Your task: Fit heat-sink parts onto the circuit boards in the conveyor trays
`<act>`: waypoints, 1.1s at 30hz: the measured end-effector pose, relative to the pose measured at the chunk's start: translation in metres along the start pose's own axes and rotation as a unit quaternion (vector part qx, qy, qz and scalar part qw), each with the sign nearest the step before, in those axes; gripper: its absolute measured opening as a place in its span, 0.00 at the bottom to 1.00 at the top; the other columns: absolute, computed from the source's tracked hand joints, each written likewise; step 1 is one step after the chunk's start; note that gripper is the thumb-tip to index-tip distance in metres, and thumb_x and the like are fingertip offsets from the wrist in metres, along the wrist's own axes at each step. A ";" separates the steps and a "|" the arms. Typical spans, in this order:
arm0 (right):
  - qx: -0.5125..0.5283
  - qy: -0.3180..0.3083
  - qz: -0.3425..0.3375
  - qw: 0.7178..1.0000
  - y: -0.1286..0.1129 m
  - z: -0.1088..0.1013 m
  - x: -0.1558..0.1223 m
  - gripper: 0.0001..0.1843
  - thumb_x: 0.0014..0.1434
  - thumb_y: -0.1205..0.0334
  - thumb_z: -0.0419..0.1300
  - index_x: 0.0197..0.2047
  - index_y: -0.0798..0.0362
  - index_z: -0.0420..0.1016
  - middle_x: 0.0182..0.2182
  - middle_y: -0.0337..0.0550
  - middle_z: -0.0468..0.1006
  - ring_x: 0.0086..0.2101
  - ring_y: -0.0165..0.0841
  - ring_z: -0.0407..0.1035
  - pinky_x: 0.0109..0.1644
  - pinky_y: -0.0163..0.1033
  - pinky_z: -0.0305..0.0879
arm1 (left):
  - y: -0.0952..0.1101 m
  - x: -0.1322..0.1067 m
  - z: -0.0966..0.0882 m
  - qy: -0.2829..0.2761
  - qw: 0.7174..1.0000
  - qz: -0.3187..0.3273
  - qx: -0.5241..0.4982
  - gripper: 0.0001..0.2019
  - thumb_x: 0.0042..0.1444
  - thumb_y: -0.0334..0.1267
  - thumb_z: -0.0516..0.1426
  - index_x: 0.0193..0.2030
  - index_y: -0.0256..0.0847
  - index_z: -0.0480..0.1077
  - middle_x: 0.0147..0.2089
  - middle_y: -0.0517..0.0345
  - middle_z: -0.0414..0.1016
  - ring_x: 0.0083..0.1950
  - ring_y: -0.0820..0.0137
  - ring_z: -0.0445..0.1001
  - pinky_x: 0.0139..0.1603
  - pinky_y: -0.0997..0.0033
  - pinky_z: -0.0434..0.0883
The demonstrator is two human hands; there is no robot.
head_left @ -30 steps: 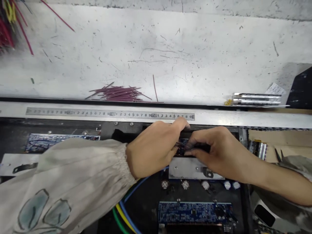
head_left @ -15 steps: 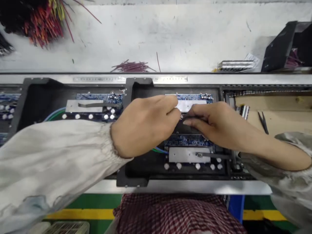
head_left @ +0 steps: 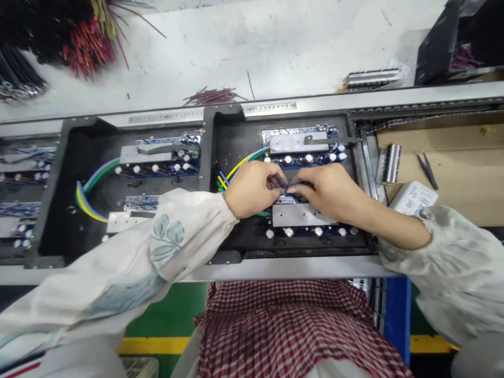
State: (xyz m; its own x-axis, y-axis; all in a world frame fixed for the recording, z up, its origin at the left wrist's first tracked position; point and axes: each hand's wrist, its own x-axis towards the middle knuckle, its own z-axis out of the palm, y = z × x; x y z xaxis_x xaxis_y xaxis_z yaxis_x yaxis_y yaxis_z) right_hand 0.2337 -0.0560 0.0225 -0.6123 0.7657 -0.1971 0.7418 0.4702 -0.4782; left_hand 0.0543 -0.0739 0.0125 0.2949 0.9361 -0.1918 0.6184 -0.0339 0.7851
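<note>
My left hand (head_left: 254, 188) and my right hand (head_left: 328, 191) meet over the middle of a black tray (head_left: 232, 254). Both pinch a small dark part (head_left: 289, 190) between their fingertips, just above a blue circuit board with a grey metal plate (head_left: 301, 215) and a row of round capacitors. A second board with a metal plate (head_left: 297, 142) lies at the tray's far side. Yellow, green and blue wires (head_left: 236, 170) run in from the left under my left hand.
A second black tray (head_left: 59, 157) to the left holds similar boards and coloured wires. A metal rail with a ruler (head_left: 271, 107) runs behind. Wire bundles (head_left: 82, 42) and cut purple wires (head_left: 212, 96) lie on the white bench. Tweezers (head_left: 427, 169) and a small box (head_left: 413, 197) lie at right.
The view has pulled back and both trays now show. My hands stay pinched together on the small part, now lower over the near board.
</note>
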 end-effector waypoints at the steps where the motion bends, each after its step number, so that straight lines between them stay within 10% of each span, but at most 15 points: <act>1: 0.018 0.004 -0.001 1.000 0.001 0.001 0.001 0.08 0.60 0.62 0.59 0.36 0.55 0.79 0.31 0.44 0.81 0.33 0.36 0.73 0.38 0.38 0.61 | -0.001 0.000 0.001 0.003 1.000 0.000 -0.013 0.04 0.44 0.26 0.60 0.29 0.35 0.73 0.26 0.61 0.75 0.27 0.76 0.73 0.29 0.78 0.68; 23: 0.026 -0.001 0.044 0.999 0.008 0.003 0.001 0.07 0.56 0.60 0.63 0.33 0.53 0.80 0.29 0.43 0.81 0.32 0.36 0.74 0.37 0.38 0.61 | 0.000 -0.003 0.006 -0.001 0.998 0.038 0.043 0.07 0.45 0.24 0.58 0.31 0.37 0.69 0.26 0.64 0.75 0.28 0.77 0.73 0.31 0.79 0.66; 33: 0.104 0.006 0.028 0.994 0.007 0.000 0.000 0.02 0.51 0.67 0.65 0.31 0.56 0.76 0.28 0.40 0.80 0.29 0.32 0.73 0.33 0.34 0.62 | 0.006 0.016 -0.004 -0.103 0.970 0.103 0.195 0.11 0.43 0.24 0.57 0.36 0.36 0.66 0.24 0.64 0.72 0.28 0.70 0.72 0.30 0.73 0.62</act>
State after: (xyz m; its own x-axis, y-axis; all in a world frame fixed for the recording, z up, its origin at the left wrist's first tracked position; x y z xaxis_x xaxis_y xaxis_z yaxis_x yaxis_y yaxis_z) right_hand 0.2386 -0.0524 0.0195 -0.5679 0.7937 -0.2180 0.7010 0.3276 -0.6335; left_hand 0.0600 -0.0575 0.0168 0.5565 0.8065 -0.1996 0.7469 -0.3805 0.5453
